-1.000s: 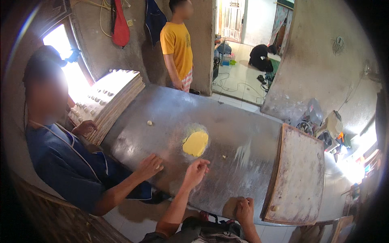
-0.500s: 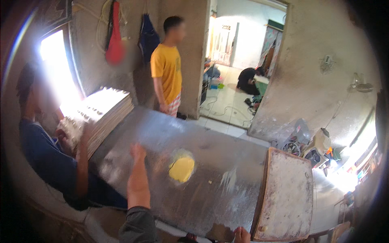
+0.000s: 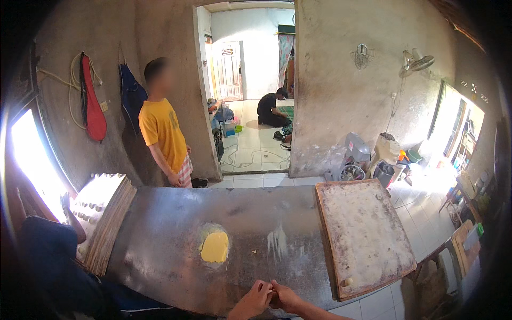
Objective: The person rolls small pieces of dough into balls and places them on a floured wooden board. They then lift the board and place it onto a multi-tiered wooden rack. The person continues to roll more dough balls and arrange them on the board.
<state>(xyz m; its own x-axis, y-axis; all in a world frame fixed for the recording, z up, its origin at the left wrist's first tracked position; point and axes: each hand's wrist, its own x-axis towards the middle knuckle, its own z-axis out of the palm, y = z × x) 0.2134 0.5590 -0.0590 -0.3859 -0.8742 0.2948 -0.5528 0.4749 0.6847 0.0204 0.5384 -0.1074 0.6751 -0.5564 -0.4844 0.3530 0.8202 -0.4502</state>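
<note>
My left hand [image 3: 258, 296] and my right hand [image 3: 286, 297] meet at the near edge of a dark metal-topped table [image 3: 160, 224]. The fingers of both are curled in and pressed together. Whatever lies between them is small and mostly hidden, so I cannot make it out. Beyond them, left of centre, a smooth yellow lump [image 3: 214, 247], like dough or margarine, rests on a pale smear. A tiny yellow crumb [image 3: 254, 252] sits to its right. Neither hand touches the lump.
A large worn board [image 3: 368, 234] lies across the table's right end, a small round piece [image 3: 348, 281] at its near corner. At the left, a person in dark blue [image 3: 48, 256] reaches to stacked trays [image 3: 114, 229] bearing small pieces. Someone in yellow [image 3: 162, 128] stands behind the table.
My left hand has drawn back from the table's left side to meet my right. The view has swung right and up. The co-worker's hand has shifted along the trays.
</note>
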